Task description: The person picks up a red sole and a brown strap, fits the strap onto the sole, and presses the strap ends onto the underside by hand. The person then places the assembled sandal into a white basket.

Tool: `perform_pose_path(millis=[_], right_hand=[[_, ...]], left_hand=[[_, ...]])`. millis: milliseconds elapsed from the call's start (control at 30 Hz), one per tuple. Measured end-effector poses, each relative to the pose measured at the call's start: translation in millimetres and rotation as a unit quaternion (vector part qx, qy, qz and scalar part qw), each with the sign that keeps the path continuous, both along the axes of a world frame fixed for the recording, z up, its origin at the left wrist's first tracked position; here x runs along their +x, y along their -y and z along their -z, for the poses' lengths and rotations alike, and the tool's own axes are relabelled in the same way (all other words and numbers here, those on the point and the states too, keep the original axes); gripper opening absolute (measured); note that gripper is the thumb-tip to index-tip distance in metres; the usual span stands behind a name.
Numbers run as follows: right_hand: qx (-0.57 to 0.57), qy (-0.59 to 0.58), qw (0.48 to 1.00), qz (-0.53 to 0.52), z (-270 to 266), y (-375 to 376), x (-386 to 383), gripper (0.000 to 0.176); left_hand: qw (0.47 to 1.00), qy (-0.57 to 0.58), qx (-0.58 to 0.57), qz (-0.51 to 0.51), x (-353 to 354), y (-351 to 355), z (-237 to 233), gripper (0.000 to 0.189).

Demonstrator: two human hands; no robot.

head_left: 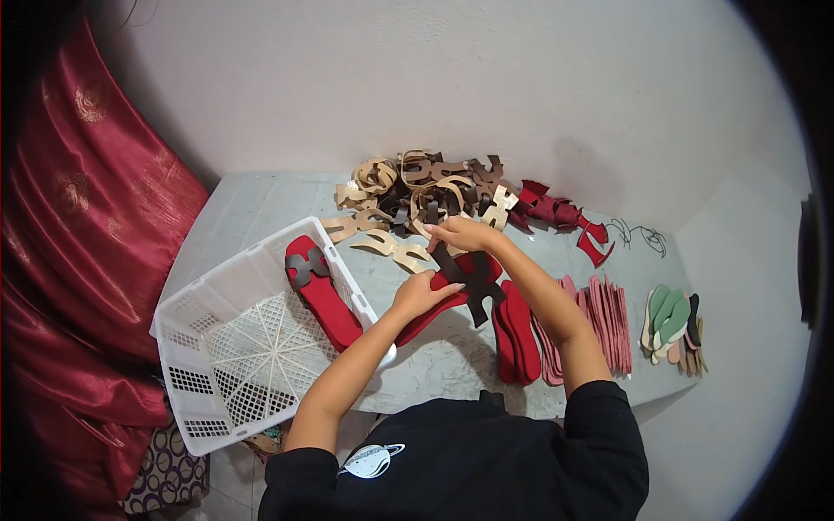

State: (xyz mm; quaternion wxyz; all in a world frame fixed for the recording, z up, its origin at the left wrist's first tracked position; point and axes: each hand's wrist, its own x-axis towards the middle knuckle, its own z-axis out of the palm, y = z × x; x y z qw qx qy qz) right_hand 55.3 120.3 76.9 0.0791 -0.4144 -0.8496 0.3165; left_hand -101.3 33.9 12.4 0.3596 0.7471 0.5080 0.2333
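Mid-frame: left hand point(417, 295) closed round red sole point(427, 317), seemingly steadying it; right hand point(462, 233) pinches dark strap point(479, 284), apparently controlling its lie.

the head view looks forward and down, shirt point(486, 460) close at bottom centre. the table point(261, 201) lies farther, mid-frame.

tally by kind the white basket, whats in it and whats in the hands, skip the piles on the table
white basket: 1
red soles: 2
dark straps: 2
total: 5
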Motion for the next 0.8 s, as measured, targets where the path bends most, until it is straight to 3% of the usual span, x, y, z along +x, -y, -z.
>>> perform_pose_path(millis=[167,367,467,533,700,800], right_hand=[[0.006,0.011,1.000,0.002,-2,1,-4,0.056],[0.048,-0.055,0.997,0.009,-1,5,-4,0.051],[0.075,0.018,0.997,-0.004,-10,13,-6,0.045],[0.225,-0.027,0.973,-0.033,-4,17,-5,0.038],[0.329,-0.146,0.932,0.045,-19,25,3,0.031],[0.332,-0.202,0.914,0.118,-13,34,18,0.030]], left_hand=[[0.999,-0.033,0.038,-0.016,1,0,3,0.060],[0.998,-0.001,0.034,-0.050,1,1,-1,0.056],[0.997,-0.006,0.048,-0.062,1,0,1,0.055],[0.996,0.007,0.066,-0.066,1,-2,8,0.056],[0.995,0.025,0.041,-0.084,0,-5,7,0.053],[0.986,0.135,0.025,-0.096,1,-5,9,0.039]])
